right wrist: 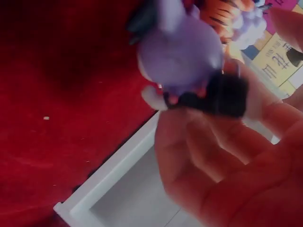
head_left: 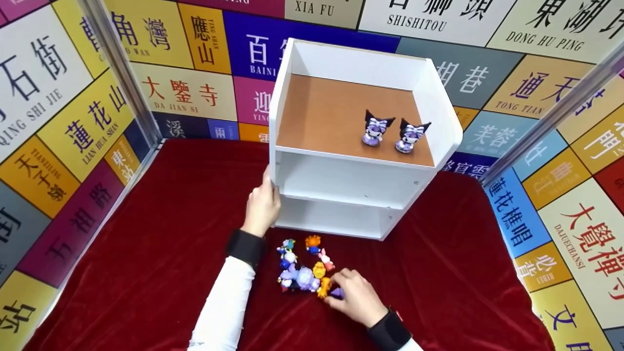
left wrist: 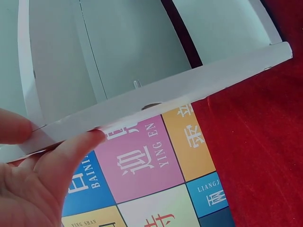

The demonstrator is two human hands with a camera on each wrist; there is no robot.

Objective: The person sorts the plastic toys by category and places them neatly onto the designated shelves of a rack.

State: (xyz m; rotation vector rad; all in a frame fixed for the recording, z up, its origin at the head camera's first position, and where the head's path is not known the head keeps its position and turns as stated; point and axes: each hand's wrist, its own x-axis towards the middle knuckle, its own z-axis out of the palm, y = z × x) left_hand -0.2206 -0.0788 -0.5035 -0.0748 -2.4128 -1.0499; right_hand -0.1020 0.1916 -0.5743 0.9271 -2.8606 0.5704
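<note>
With thumb and fingers, my left hand (head_left: 263, 202) grips the left side panel of a white shelf unit (head_left: 341, 178). The left wrist view shows that hand (left wrist: 52, 165) pinching the panel's edge (left wrist: 208, 82). My right hand (head_left: 356, 297) is low over the cloth, its fingers curled round a small purple figurine (head_left: 337, 292). Close up and blurred, this figurine (right wrist: 182, 54) has a purple head and a black lower part, with fingers (right wrist: 175, 156) behind and below it. An orange striped tiger figurine (head_left: 323, 287) stands beside that hand.
Several small figurines (head_left: 304, 279) cluster before the shelf, in purple, blue, yellow and orange. Two black-and-purple figurines (head_left: 375, 129) stand on the brown top board (head_left: 331, 105), right of its middle. Red velvet cloth (head_left: 170, 234) covers the table, with lettered panels (head_left: 190, 90) behind.
</note>
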